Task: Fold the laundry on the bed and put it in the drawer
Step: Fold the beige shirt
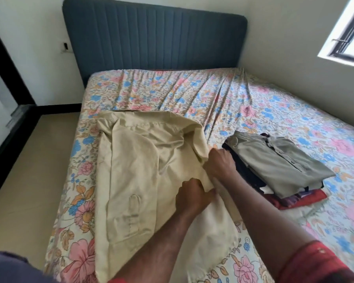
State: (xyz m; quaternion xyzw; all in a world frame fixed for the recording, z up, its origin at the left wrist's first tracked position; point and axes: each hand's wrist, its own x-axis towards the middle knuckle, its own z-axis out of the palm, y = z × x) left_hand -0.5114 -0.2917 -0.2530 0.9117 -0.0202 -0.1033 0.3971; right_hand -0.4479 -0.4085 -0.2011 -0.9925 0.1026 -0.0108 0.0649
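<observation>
Gripping a beige shirt spread on the floral bed, the left hand pinches its folded edge while the right hand, just beyond, curls its grip on the same cloth; a stack of folded clothes lies beside them, below the blue headboard.

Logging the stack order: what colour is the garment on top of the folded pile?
Grey-green, a buttoned shirt topping the folded pile; the head view shows it.

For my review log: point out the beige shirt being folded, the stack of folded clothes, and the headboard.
beige shirt [135,170], head view, on its flat back panel.
stack of folded clothes [278,162], head view, on the top olive shirt.
headboard [155,41], head view, on its ribbed centre.
</observation>
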